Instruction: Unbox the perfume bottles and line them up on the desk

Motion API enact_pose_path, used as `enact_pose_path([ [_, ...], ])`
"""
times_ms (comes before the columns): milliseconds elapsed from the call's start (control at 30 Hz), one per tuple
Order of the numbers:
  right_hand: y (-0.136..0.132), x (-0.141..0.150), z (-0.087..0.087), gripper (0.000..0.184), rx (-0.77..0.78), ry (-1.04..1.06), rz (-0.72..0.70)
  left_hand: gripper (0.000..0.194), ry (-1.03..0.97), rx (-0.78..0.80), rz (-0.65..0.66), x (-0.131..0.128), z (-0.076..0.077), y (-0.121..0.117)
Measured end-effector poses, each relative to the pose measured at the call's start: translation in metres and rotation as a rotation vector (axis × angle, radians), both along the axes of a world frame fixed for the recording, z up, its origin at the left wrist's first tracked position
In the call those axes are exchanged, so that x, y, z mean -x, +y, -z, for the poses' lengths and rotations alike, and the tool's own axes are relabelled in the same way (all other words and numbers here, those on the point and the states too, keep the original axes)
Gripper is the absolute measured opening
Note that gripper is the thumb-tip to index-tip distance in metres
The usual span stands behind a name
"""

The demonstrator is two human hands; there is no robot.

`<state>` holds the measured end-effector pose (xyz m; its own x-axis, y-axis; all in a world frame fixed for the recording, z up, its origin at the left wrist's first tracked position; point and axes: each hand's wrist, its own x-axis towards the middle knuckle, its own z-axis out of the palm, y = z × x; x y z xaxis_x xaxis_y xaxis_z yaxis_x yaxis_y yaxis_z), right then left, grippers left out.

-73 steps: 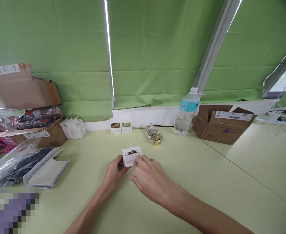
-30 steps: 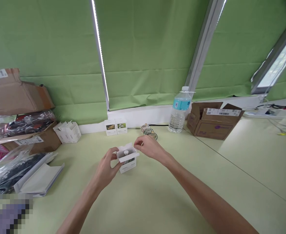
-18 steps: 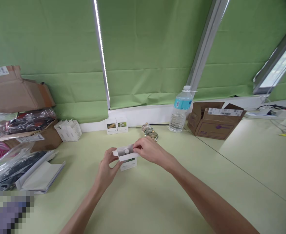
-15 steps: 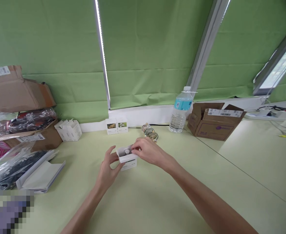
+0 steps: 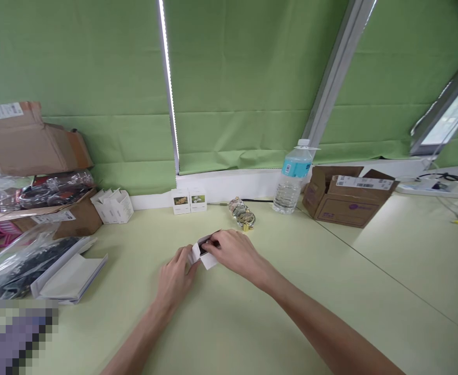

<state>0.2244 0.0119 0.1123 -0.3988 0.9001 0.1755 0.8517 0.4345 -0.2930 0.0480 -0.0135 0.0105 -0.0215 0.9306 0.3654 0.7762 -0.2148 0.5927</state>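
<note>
The small white card box (image 5: 208,259) sat near the middle of the frame, over the pale green tabletop (image 5: 291,307), though I could not tell whether it touched the surface. Both hands were together on it. The left hand (image 5: 176,278) gripped its left end, and the right hand (image 5: 232,253) came across from the right, its fingertips (image 5: 214,245) pressing over a dark opening (whatever lay inside was hidden). Firm, even pressure from both sides suited such thin card, which could crease under a hard pinch.

Just beyond the hands, toward the wall, stood two small picture boxes (image 5: 189,201) and a bundle of metal rings (image 5: 242,213). A plastic bag of dark items (image 5: 26,265) lay well to the left, and a water bottle (image 5: 293,182) and cardboard carton (image 5: 346,203) stood well apart at right.
</note>
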Motion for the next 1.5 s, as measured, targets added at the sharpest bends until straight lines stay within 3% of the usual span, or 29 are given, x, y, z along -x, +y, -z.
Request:
enact_pose_path([
  [100, 0.006, 0.001, 0.003, 0.034, -0.003, 0.018, -0.026, 0.032, 0.227, -0.099, -0.027, 0.003, 0.002, 0.0],
  [200, 0.014, 0.001, 0.009, 0.026, -0.01, -0.021, -0.007, 0.031, 0.303, -0.19, -0.029, 0.005, 0.002, 0.001],
  [333, 0.022, 0.002, 0.02, 0.016, 0.098, 0.115, 0.04, 0.033, 0.228, -0.237, 0.014, 0.003, 0.004, 0.002],
  [467, 0.02, 0.005, 0.028, 0.013, 0.155, 0.175, 0.003, 0.042, 0.118, -0.15, 0.041, 0.002, 0.009, 0.003],
  [633, 0.016, 0.012, 0.041, 0.012, 0.081, 0.139, 0.009, 0.046, 0.077, -0.033, 0.023, 0.005, 0.013, 0.005],
  [967, 0.021, 0.007, 0.074, 0.026, 0.117, 0.406, -0.076, 0.047, 0.214, -0.104, 0.022, 0.01, 0.014, 0.008],
  [1233, 0.026, 0.007, 0.084, 0.029, 0.077, 0.519, -0.148, 0.044, 0.278, -0.18, 0.044, 0.012, 0.018, 0.01],
  [1500, 0.03, 0.009, 0.096, 0.024, 0.059, 0.503, -0.08, 0.044, 0.313, -0.206, 0.048, 0.013, 0.019, 0.011],
])
